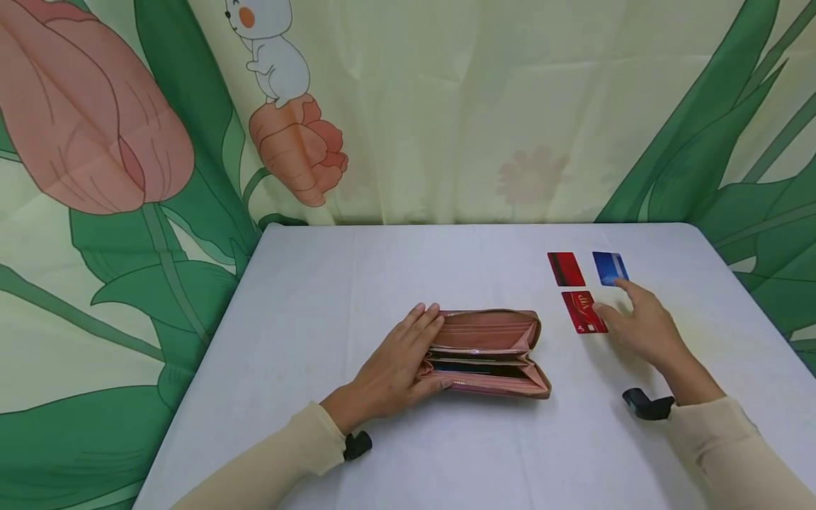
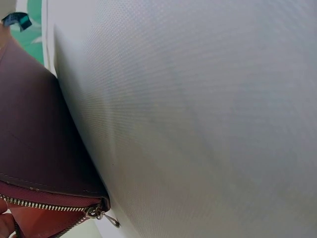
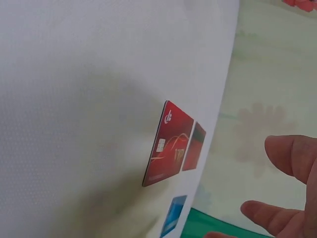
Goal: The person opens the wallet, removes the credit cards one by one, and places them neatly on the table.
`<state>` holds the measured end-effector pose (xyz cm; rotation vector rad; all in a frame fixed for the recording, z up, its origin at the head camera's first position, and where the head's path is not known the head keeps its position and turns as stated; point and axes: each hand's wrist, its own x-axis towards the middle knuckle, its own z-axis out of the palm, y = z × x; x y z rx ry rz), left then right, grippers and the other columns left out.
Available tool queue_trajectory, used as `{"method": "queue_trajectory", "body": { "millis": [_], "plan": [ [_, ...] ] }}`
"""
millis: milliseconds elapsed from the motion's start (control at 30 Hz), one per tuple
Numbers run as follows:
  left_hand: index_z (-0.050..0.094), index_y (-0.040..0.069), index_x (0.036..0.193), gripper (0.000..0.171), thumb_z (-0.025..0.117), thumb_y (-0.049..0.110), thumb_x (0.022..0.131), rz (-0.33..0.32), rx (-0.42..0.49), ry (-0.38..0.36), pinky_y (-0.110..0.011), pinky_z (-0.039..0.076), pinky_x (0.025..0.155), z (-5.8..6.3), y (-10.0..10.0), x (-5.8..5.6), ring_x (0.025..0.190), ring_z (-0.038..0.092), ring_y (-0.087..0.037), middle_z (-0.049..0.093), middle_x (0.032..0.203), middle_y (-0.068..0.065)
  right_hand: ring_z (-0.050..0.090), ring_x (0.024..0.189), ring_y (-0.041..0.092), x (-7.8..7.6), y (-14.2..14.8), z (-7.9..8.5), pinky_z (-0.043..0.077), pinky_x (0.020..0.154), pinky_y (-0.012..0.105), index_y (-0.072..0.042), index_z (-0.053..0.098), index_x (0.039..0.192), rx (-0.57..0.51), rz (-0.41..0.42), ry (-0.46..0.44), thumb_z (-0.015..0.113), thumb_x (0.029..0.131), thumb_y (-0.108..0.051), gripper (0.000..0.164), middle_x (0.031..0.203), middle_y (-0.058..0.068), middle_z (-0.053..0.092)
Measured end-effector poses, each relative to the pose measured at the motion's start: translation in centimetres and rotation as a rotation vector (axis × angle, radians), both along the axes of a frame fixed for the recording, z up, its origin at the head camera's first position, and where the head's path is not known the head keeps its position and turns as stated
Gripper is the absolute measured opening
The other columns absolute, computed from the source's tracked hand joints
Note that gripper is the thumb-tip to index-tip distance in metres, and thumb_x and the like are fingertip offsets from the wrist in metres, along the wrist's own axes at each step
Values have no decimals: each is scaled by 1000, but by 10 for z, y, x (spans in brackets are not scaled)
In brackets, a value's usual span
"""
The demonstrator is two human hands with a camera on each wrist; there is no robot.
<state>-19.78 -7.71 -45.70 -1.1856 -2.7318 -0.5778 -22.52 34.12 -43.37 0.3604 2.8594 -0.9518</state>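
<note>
Wallet [image 1: 487, 336]: on the worktop [image 1: 357, 283], in front of the person, unzipped, mouth facing up.
Wallet's direction: long axis runs roughly left to right.
Wallet's handling: probably light, with bendable covers and soft inner folds that may sag; unlikely to break.
Wallet's best hold: the outer covers at one end, clear of the zip [image 2: 49, 205] teeth.
Left grip [image 1: 398, 361]: not clenched; fingers extended over the wallet's left end, thumb at its near rim.
Right grip [image 1: 644, 326]: released; index finger and thumb spread apart by the blue card [image 1: 608, 268] and VIP card [image 1: 581, 312], nothing pinched between them.
Card direction: these two and the striped card [image 1: 566, 269] lie flat right of the wallet, long sides running away from the person.
Card handling: likely stiff, thin and slick; an edge pinch should suit best.
</note>
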Motion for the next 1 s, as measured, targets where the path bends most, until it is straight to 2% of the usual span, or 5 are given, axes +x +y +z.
{"method": "queue_trajectory", "body": {
  "millis": [167, 400, 600, 800, 1000],
  "plan": [
    [26, 3, 164, 90, 64, 54, 101, 0, 8, -2, -43, 16, 130, 1, 1, -1, 161, 13, -31, 20, 173, -11, 14, 150, 61, 4, -9, 7, 32, 101, 84, 1, 18, 164, 25, 5, 80, 53, 107, -36, 77, 164, 39, 16],
    [26, 3, 164, 90, 65, 53, 100, 2, 10, 4, -42, 16, 130, 1, 1, -1, 162, 11, -29, 21, 173, -11, 31, 144, 59, 11, -28, 18, 44, 94, 79, 1, 30, 162, 80, 17, 254, 60, 103, -23, 70, 161, 36, 28],
    [28, 2, 164, 90, 66, 52, 100, -3, 22, 10, -42, 16, 130, 1, 1, -1, 162, 12, -28, 23, 173, -12, 35, 145, 56, 20, -46, 24, 43, 97, 80, 3, 40, 157, 104, 73, 395, 65, 99, -17, 66, 158, 34, 37],
    [28, 2, 164, 89, 66, 52, 100, -4, 27, 6, -41, 15, 130, 1, 1, -1, 162, 9, -26, 23, 173, -12, 51, 128, 53, 30, -61, 31, 50, 88, 74, 2, 48, 152, 106, 121, 509, 69, 96, -11, 61, 151, 31, 48],
    [28, 2, 164, 89, 66, 52, 100, -3, 20, 18, -41, 16, 130, 0, 1, -1, 162, 11, -27, 22, 173, -12, 53, 128, 51, 37, -79, 37, 52, 86, 75, 3, 56, 144, 118, 206, 644, 76, 89, -7, 58, 143, 29, 56]
  ]
}}
